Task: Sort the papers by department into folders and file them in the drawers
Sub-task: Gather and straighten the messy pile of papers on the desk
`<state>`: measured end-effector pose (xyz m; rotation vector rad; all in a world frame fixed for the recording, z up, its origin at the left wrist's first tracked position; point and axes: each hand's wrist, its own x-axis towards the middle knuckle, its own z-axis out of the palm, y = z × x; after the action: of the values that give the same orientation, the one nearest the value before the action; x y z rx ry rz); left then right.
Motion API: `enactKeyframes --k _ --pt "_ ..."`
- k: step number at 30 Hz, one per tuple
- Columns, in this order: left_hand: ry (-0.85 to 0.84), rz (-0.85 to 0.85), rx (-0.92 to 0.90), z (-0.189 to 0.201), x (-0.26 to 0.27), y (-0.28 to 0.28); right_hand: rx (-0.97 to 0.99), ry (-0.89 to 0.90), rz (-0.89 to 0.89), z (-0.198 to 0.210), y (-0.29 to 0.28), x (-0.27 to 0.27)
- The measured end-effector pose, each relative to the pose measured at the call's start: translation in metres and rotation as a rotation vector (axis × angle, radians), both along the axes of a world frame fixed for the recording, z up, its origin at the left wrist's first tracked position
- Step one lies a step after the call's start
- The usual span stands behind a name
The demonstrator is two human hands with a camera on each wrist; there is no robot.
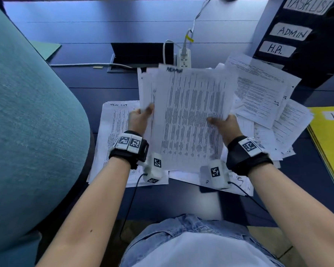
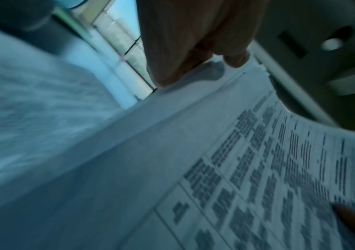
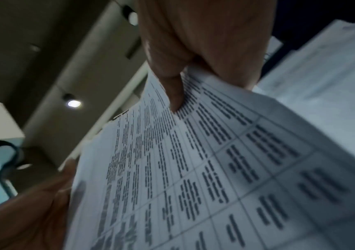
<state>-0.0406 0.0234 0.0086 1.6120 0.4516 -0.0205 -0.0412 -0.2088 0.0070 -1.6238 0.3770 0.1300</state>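
Both hands grip paper above the table (image 1: 96,81): left hand (image 1: 138,120) pinches a sheaf (image 1: 146,89), right hand (image 1: 227,125) pinches the ADMIN sheet (image 1: 189,116). Loose papers (image 1: 258,89) underneath.

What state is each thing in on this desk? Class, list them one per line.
Left hand: grips held papers' left edge.
Right hand: grips their right edge.
Held papers: raised, top sheet marked ADMIN.
Loose papers: scattered, overlapping.
Yellow folder: closed, labelled IT.
Power strip: one plug in.
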Motion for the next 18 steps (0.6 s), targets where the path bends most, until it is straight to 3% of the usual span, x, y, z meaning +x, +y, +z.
enactKeyframes --k 3,7,10,15,18 --pt "-0.218 -0.076 0.056 0.040 0.001 -0.009 -0.041 -0.258 -0.048 0.041 0.004 0.003" --pt "-0.465 -0.029 -0.063 0.083 0.006 -0.018 0.043 -0.497 -0.020 0.085 0.010 0.003" --pt "-0.449 -0.001 -0.074 0.085 0.003 -0.023 0.103 -0.513 -0.046 0.087 0.012 0.002" --pt "-0.351 -0.151 -0.055 0.053 -0.007 -0.023 0.086 -0.451 -0.047 0.064 0.011 -0.008" --pt "-0.338 -0.127 0.023 0.051 -0.004 -0.022 0.092 -0.447 -0.075 0.066 0.014 -0.004"
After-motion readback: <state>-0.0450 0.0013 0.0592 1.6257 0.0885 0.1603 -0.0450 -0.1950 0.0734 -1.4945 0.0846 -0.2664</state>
